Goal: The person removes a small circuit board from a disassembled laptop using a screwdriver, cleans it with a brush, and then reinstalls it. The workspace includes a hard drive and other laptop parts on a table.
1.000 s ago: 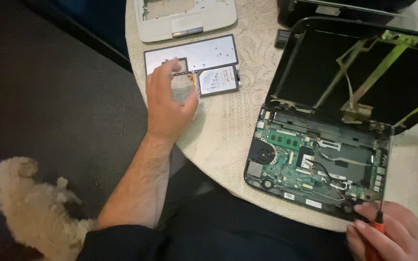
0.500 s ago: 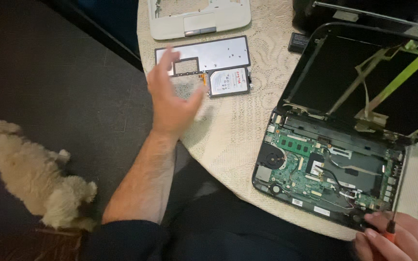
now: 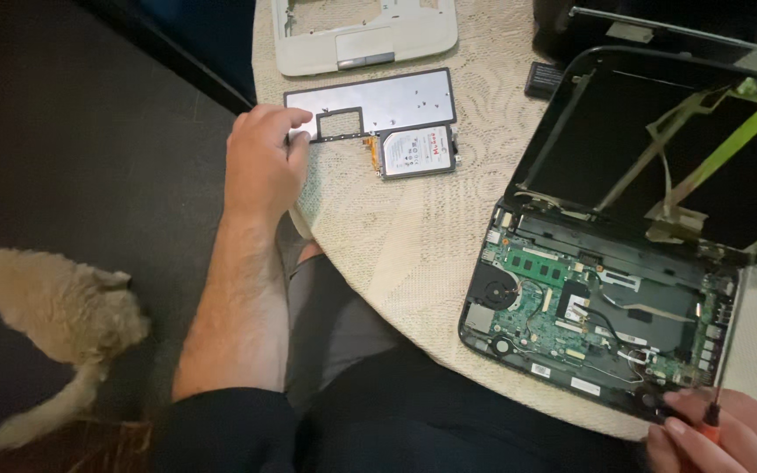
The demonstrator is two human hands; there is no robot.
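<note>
My right hand (image 3: 718, 434) sat nearest me at the table's (image 3: 413, 254) edge, fingers closed round the red-handled screwdriver (image 3: 722, 350), whose shaft ran up along the right side of the opened laptop (image 3: 589, 307). The laptop's bare circuit board (image 3: 562, 302) lay open to the air, fan and cables showing, the stripped lid tilted back behind it. A slip of that tip, I judged, could have scratched the board or caught a loose wire, since the shaft lay so close beside them.

Farther out, my left hand (image 3: 260, 162) rested at the left end of the flat metal plate (image 3: 370, 103), fingers curled loosely over its corner; whether they truly gripped it I couldn't tell. The hard drive (image 3: 419, 151) lay touching the plate's lower edge, so dragging the plate might have nudged it. Beyond lay the white plastic cover (image 3: 365, 35). A fluffy dog (image 3: 45, 307) stood on the floor at my left, where a dropped screw could have gone astray.
</note>
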